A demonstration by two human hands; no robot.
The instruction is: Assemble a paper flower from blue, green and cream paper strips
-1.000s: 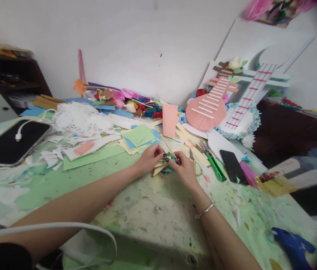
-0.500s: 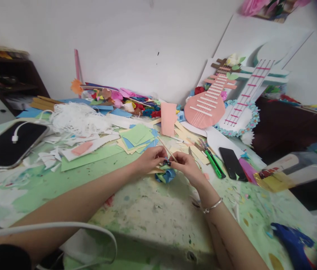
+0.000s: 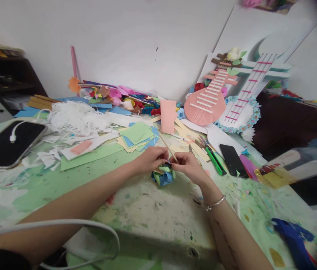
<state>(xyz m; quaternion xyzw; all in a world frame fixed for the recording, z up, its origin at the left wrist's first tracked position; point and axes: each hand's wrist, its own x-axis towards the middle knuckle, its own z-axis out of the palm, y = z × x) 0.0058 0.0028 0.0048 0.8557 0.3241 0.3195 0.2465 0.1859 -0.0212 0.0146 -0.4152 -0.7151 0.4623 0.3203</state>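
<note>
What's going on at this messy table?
A person is working with both hands at a paint-spattered table. The left hand and right hand pinch a small blue and green paper piece, and a thin wooden stick pokes up between their fingers. Stacked paper squares lie just behind, a black phone to the right, a tablet far left.

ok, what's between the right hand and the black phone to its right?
Head view: green pens lie on the table between the right hand, holding a paper flower, and the black phone.
</note>
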